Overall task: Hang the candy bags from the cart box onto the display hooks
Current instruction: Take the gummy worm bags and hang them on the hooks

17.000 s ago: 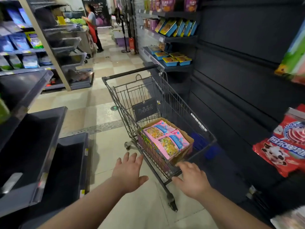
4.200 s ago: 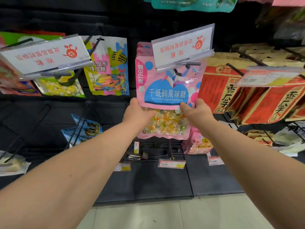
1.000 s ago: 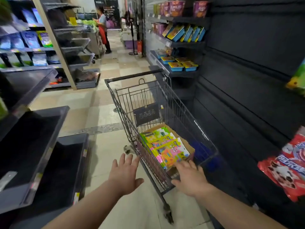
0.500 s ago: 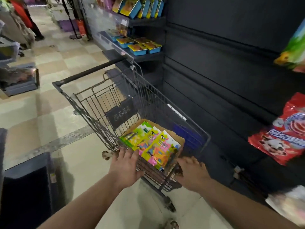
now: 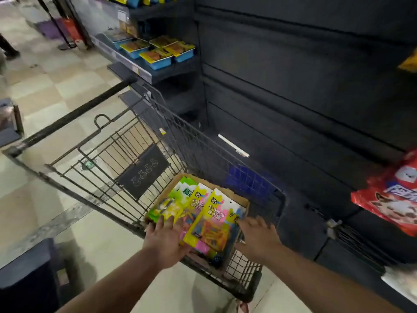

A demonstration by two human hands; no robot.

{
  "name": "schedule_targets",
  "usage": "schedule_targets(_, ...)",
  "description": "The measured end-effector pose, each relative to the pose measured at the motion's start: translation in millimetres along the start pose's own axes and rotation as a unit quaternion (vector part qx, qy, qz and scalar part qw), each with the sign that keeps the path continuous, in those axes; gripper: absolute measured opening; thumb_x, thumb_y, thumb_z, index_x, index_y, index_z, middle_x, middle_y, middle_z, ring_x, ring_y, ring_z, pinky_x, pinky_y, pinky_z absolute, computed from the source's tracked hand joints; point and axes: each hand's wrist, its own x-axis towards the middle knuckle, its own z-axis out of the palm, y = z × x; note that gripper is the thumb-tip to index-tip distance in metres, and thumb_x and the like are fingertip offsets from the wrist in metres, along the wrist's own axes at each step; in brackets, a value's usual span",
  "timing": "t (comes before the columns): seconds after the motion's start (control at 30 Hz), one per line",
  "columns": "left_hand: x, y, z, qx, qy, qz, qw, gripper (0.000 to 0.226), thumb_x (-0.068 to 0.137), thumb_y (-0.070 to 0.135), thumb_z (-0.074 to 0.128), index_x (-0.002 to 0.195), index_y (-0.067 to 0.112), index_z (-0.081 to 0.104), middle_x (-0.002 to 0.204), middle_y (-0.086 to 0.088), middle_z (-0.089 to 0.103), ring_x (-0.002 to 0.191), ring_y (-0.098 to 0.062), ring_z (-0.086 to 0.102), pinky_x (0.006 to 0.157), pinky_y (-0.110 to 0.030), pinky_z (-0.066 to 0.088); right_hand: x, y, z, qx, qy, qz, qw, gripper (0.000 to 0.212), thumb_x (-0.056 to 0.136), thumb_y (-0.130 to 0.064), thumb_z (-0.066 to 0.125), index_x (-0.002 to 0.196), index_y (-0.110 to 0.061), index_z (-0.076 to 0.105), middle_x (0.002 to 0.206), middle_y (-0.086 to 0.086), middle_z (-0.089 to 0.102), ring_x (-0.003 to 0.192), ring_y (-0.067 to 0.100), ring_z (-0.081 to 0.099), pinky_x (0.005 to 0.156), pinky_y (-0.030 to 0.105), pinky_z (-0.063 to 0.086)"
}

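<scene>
A cardboard box (image 5: 242,201) sits in the near end of a wire shopping cart (image 5: 126,141). Several yellow, green and pink candy bags (image 5: 209,213) stand in it, leaning toward me. My left hand (image 5: 165,241) is spread over the left side of the bags, fingers apart, touching or just above them. My right hand (image 5: 257,238) hovers open at the box's right edge, next to the front bag. Neither hand has closed on a bag. No display hooks are in view.
Dark shelving (image 5: 293,86) runs along the right of the cart. A red snack bag (image 5: 390,195) hangs at the right edge. Blue trays of goods (image 5: 158,53) sit on a shelf beyond the cart. Tiled floor (image 5: 45,82) lies left; a dark shelf unit (image 5: 29,272) is near left.
Both hands have reached forward from in front of the cart to over the box. My view has dropped closer to the cart. Earlier I hung a pink bag on a hook.
</scene>
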Motion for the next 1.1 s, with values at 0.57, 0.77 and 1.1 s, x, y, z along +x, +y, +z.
schedule_targets(0.57, 131, 5, 30, 0.043, -0.138, 0.124, 0.982, 0.085, 0.089, 0.056, 0.051, 0.154, 0.019, 0.009, 0.161, -0.008, 0.012, 0.148, -0.033, 0.010, 0.116, -0.049, 0.022, 72, -3, 39, 0.073, -0.090, 0.117, 0.986, 0.070, 0.091, -0.039, 0.049, 0.150, -0.022, 0.015, 0.157, 0.007, 0.022, 0.145, 0.032, 0.015, 0.114, 0.052, 0.017)
schedule_targets(0.77, 188, -8, 45, 0.052, -0.150, 0.160, 0.974, 0.078, 0.087, 0.054, 0.055, 0.149, 0.020, 0.022, 0.154, -0.007, 0.028, 0.143, -0.033, 0.023, 0.112, -0.050, 0.029, 109, -28, 61, 0.098, -0.123, 0.155, 0.975, 0.069, 0.095, -0.041, 0.047, 0.150, -0.017, 0.013, 0.155, 0.010, 0.021, 0.142, 0.032, 0.021, 0.112, 0.049, 0.026)
schedule_targets(1.1, 259, 9, 89, -0.258, -0.225, 0.067, 0.937, 0.057, 0.087, 0.024, 0.069, 0.135, 0.008, 0.045, 0.128, -0.014, 0.059, 0.113, -0.031, 0.058, 0.090, -0.037, 0.048, 162, -40, 118, 0.296, -0.103, 0.254, 0.915, 0.064, 0.093, -0.029, 0.055, 0.147, -0.018, 0.023, 0.144, 0.013, 0.033, 0.123, 0.035, 0.050, 0.097, 0.040, 0.047)
